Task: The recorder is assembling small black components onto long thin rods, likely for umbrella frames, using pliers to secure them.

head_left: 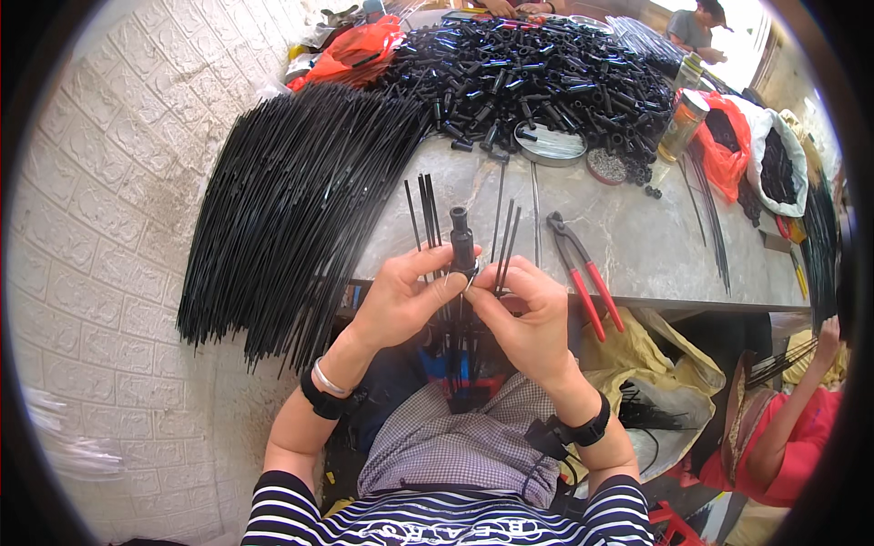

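Between my two hands stands a black stepped plastic tube (462, 235), upright at the table's near edge. My left hand (401, 296) is closed round its lower part, thumb and fingers pinching. My right hand (533, 318) pinches at the tube's base, where a thin pale strand shows between the thumbs. Several thin black rods (430, 211) rise behind my left fingers, and other black rods (506, 244) pass through my right hand. More rods hang below the hands, over my lap. How the rods join the tube is hidden by my fingers.
A large sheaf of black rods (291, 209) overhangs the table at left. Black tubes (537, 77) are heaped at the back. Red-handled pincers (587, 273) lie right of my hands. A round dish (550, 156) and a tin (683, 123) stand beyond. A co-worker's red sleeve (783, 455) is at right.
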Demonstrator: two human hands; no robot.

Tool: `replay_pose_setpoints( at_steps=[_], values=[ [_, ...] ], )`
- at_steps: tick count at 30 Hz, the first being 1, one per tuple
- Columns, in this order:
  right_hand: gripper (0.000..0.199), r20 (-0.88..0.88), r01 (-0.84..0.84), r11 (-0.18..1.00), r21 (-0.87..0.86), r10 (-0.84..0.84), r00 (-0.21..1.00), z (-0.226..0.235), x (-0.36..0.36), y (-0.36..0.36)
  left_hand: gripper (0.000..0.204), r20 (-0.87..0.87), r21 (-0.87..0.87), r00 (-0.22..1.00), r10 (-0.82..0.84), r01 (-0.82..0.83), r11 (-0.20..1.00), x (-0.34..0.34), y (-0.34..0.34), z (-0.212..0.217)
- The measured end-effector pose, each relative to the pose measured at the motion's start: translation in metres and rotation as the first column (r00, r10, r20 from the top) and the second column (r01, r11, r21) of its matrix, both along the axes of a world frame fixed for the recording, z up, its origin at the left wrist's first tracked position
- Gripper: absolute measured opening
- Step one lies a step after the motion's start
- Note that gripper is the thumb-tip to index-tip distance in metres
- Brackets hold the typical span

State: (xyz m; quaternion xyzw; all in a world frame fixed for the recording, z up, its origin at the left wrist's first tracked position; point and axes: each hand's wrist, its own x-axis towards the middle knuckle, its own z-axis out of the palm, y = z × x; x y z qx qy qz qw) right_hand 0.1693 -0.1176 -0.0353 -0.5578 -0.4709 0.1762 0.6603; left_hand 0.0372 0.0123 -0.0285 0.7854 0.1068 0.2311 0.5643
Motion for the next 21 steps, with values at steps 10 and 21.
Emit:
replay_pose_setpoints(
  at_steps=[10, 21],
  values=[
    [0.028, -0.371, -0.272, 0.959, -0.082, 0.224, 0.901, 0.005, 0.018, 0.008, 0.039, -0.06, 0.011, 0.997, 0.05, -0.049, 0.999, -0.006, -0.006, 0.009],
    [0.028, -0.217, -0.193, 0.97, -0.146, 0.159, 0.963, 0.011, 0.002, 0.008, 0.039, -0.014, -0.037, 0.997, 0.074, -0.075, 0.997, -0.011, -0.01, 0.007]
  ],
)
